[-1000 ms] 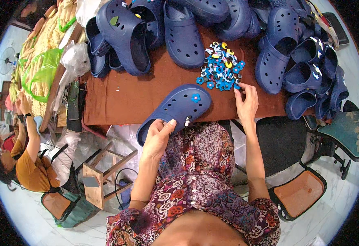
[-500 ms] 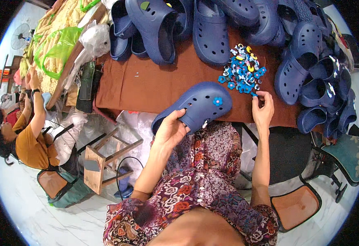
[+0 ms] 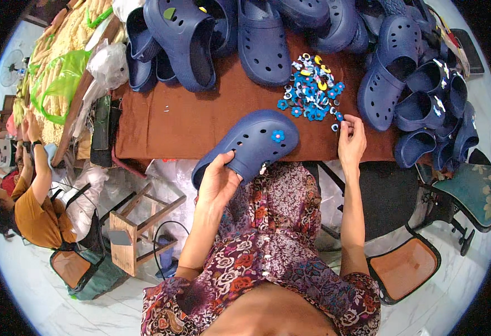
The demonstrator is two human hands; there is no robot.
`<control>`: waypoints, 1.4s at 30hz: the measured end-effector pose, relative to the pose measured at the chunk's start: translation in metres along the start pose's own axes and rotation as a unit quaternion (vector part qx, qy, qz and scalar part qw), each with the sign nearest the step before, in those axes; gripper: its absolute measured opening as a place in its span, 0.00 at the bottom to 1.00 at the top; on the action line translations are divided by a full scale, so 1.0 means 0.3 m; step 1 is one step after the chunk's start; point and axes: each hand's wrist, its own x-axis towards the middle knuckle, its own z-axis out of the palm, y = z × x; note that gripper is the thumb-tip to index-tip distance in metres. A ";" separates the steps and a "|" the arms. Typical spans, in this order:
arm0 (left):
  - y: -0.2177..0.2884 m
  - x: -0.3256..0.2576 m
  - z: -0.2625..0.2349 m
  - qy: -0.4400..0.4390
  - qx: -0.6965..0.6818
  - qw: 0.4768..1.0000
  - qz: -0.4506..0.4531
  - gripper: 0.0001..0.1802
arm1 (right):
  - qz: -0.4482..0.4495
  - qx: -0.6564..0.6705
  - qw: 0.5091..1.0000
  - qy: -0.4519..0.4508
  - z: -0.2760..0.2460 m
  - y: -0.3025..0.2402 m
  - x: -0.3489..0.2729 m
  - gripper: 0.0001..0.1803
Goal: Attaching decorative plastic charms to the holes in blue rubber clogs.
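Note:
My left hand (image 3: 218,180) grips a navy foam clog (image 3: 249,143) by its heel end; the clog lies tilted over the near edge of the brown-covered table (image 3: 189,120) and carries one blue flower charm (image 3: 278,135) on its toe. My right hand (image 3: 351,143) rests at the near edge of a pile of small blue, white and yellow shoe charms (image 3: 311,89), its fingertips pinched on a small charm.
Many navy clogs are heaped along the far side (image 3: 217,39) and at the right of the table (image 3: 419,106). Plastic bags (image 3: 66,78) lie at the left. A person in an orange shirt (image 3: 27,213) sits at lower left beside a wooden stool (image 3: 139,221). A green chair (image 3: 469,190) stands right.
The view has shifted, so the table sits lower and nearer. My left hand keeps hold of the clog. My right hand has drawn slightly back from the charm pile.

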 end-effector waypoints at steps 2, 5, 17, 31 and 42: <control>0.000 -0.002 0.006 0.008 0.000 1.000 0.003 0.21 | -0.001 0.006 1.000 0.002 -0.010 -0.005 -0.014 0.09; 0.000 -0.004 0.011 -0.011 -0.004 1.000 -0.002 0.20 | -0.026 0.002 0.999 -0.025 -0.032 -0.012 -0.039 0.10; -0.043 -0.041 0.044 -0.018 0.079 0.993 0.085 0.18 | -0.072 -0.017 0.995 -0.060 -0.044 -0.133 -0.079 0.09; -0.122 -0.077 0.066 -0.008 0.273 0.937 0.218 0.19 | -0.082 0.286 0.911 -0.286 0.021 -0.442 -0.228 0.07; -0.133 -0.082 0.098 -0.046 0.294 0.906 0.301 0.18 | -0.075 0.266 0.922 -0.271 -0.003 -0.461 -0.215 0.05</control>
